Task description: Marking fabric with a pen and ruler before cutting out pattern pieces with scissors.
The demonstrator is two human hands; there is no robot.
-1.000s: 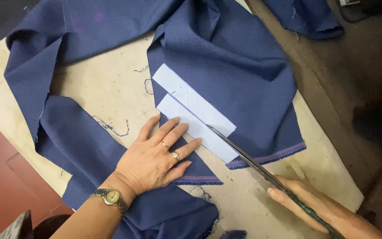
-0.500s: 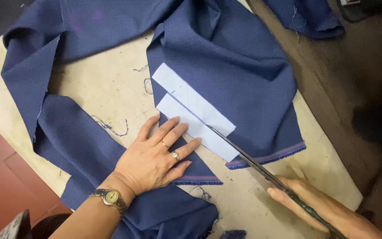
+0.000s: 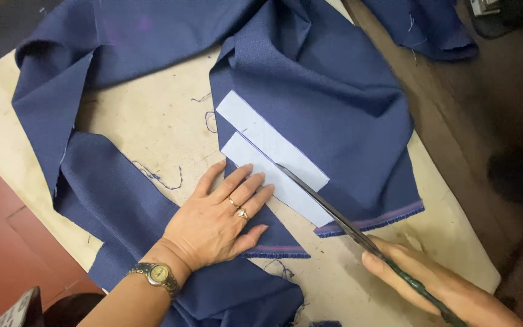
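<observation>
— Left hand?
— Pressed flat, palm down, fingers spread wide, gripping nothing. Resting on the navy blue fabric, fingertips laid over the near end of the lower pale blue pattern strip. Two rings on one finger, gold wristwatch at the wrist.

— Right hand?
— Closed around the dark handles of the tailor's scissors, fingers wrapped along the grip. Lower part of the hand cut off by the picture's edge, so exact finger placement in the loops impossible to tell.

— Blades?
— Running diagonally up from the right fingers toward the left fingertips, tip lying just beyond the left fingers, at the gap between the two strips. Nearly closed, as far as visible.

— Second strip?
— Upper pale blue pattern strip, just past the left fingertips, lying parallel to the first, almost touching it along one long edge.

— Underneath?
— Beige paper-covered table, bare patch just above the left thumb. Loose navy threads left of the thumb. Selvedge edge with a pinkish stripe between the two hands. Another heap of navy cloth far beyond the right fingers, top right.
</observation>
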